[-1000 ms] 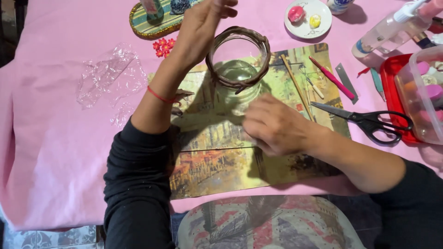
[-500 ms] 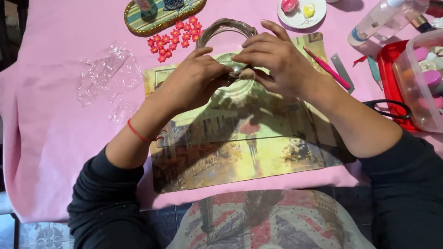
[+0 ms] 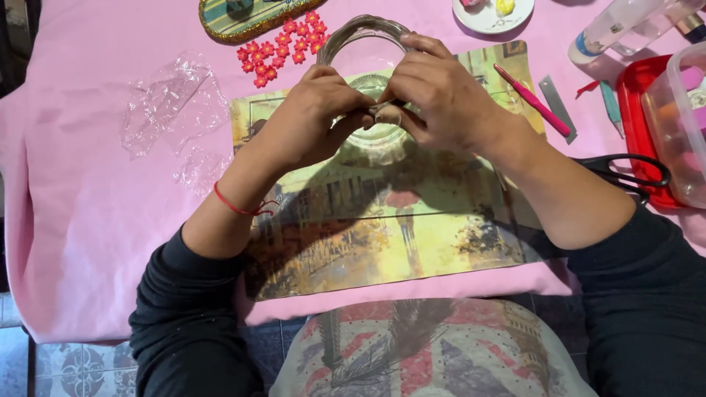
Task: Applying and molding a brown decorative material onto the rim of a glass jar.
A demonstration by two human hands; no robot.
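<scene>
While both hands close on the near rim of a clear glass jar (image 3: 365, 81), the step in hand reads as fixing a band round its mouth.

Head view: left hand (image 3: 312, 121) curled, fingertips pinching at the rim; right hand (image 3: 441, 99) likewise curled, thumb and fingers nipped on the same spot; what lies between them is hidden. Jar stands on a printed picture mat (image 3: 382, 220), mid-surface, on a pink cloth (image 3: 88, 242). Next move, by my reading, calls for a steady pinch and a slow turn of the jar. Count: one jar, one mat, one pair of scissors (image 3: 625, 173), one pink stick (image 3: 531, 99), one crumpled clear wrap (image 3: 173, 103), a cluster of small red flowers (image 3: 283, 44), too crowded to number.
</scene>
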